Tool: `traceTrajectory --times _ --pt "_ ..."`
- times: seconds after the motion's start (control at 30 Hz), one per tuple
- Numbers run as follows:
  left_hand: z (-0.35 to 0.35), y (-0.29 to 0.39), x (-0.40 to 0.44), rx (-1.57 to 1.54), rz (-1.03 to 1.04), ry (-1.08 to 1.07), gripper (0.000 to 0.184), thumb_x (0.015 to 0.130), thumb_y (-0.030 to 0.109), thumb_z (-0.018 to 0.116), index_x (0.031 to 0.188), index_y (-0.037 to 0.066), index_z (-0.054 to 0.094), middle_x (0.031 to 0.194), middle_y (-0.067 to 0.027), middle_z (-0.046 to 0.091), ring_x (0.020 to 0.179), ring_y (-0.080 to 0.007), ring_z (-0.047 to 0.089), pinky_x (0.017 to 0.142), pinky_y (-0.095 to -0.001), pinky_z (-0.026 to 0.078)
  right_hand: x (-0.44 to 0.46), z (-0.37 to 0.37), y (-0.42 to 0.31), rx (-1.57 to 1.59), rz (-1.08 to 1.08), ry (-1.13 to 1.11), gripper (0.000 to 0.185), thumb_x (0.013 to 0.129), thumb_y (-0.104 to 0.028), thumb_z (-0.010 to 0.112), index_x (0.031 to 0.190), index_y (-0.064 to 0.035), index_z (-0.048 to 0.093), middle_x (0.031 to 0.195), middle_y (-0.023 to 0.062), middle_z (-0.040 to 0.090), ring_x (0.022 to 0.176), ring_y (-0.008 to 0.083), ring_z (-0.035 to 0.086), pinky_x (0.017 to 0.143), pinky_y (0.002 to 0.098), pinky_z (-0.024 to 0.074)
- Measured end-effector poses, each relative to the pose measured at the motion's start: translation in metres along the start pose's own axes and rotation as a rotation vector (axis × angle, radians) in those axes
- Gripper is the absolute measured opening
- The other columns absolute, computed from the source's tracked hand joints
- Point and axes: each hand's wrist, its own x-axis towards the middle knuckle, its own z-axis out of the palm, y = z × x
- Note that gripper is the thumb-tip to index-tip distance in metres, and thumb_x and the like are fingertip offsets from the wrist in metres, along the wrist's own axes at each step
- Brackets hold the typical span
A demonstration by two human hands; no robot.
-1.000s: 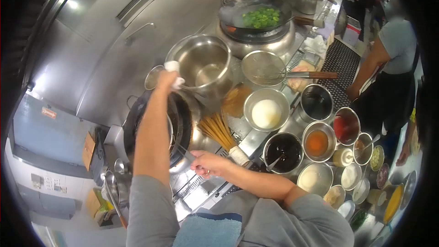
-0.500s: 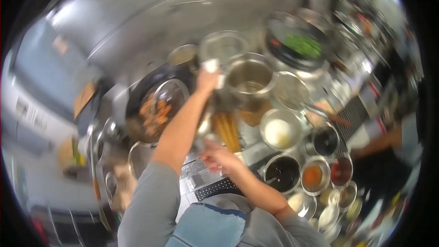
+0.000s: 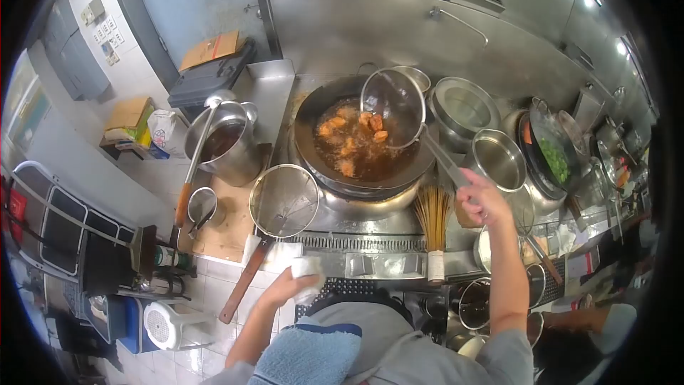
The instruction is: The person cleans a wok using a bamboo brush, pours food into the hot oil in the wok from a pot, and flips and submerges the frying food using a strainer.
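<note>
My right hand is closed around the handle of a round wire-mesh strainer. The strainer's bowl leans over the right side of a dark wok. Browned fried pieces float in bubbling oil inside the wok, and a few lie at the strainer's lower edge; I cannot tell whether they are in it or beneath it. Low at the left, my left hand grips a folded white cloth. Just above that hand lies a second strainer with a wooden handle.
A tall steel pot with a ladle stands left of the wok. Right of it are a bamboo brush, an empty-looking steel pot and a wok with greens. A co-worker's arm reaches in at lower right.
The view has turned left. My left hand, with the white cloth, has come back from beside the wok to my lower left. My right hand has moved forward and now holds the strainer handle.
</note>
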Motion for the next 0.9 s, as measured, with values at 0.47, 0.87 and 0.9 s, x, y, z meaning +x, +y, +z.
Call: traceTrajectory --times 0.47,0.87,0.9 --pt "-0.039 -0.071 -0.007 0.330 0.143 0.136 0.059 0.078 0.034 0.075 0.122 0.001 0.052 0.103 -0.0139 0.066 0.093 -0.0214 0.064 0.083 -0.0341 0.050 -0.057 0.060 -0.011 -0.200 -0.232 0.147 0.072 0.082 -0.002 0.049 0.147 -0.0024 0.018 0.071 0.0027 0.048 0.038 0.0052 0.033 0.028 0.0218 0.0274" --pt "0.010 -0.075 0.058 0.381 0.319 0.418 0.052 0.075 0.029 0.074 0.115 0.001 0.056 0.099 -0.0190 0.067 0.090 -0.0335 0.065 0.080 -0.0407 0.051 0.004 0.025 0.049 -0.026 -0.255 0.278 0.061 0.087 0.000 0.045 0.144 -0.0045 0.025 0.078 0.0023 0.051 0.048 0.0045 0.037 0.036 0.0194 0.0257" --pt "0.009 -0.068 0.061 0.500 0.333 0.445 0.052 0.073 0.030 0.074 0.113 0.002 0.056 0.097 -0.0208 0.066 0.090 -0.0365 0.065 0.080 -0.0425 0.051 0.005 0.016 0.049 -0.026 -0.281 0.336 0.061 0.087 0.000 0.044 0.144 -0.0047 0.026 0.079 0.0022 0.051 0.048 0.0045 0.036 0.036 0.0194 0.0256"
